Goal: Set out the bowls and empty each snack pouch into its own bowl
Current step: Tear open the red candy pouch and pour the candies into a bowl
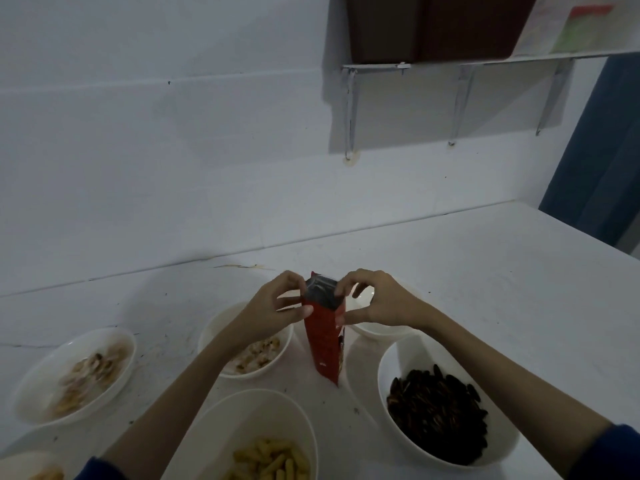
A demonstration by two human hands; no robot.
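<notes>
A tall red snack pouch (pixel 325 341) stands upright on the white table, its top pulled open to a dark silvery inside. My left hand (pixel 273 311) pinches the pouch's left top edge and my right hand (pixel 375 304) pinches the right top edge. Behind my right hand sits an empty white bowl (pixel 384 329). Under my left forearm lies a bowl of pale nuts (pixel 221 323).
A bowl of dark seeds (pixel 440 410) stands at the right front, a bowl of yellow sticks (pixel 256 441) at the front, a bowl of pale snacks (pixel 76 375) at the left. A wall shelf (pixel 450 62) hangs above. The table's right edge (pixel 588 233) meets a blue curtain.
</notes>
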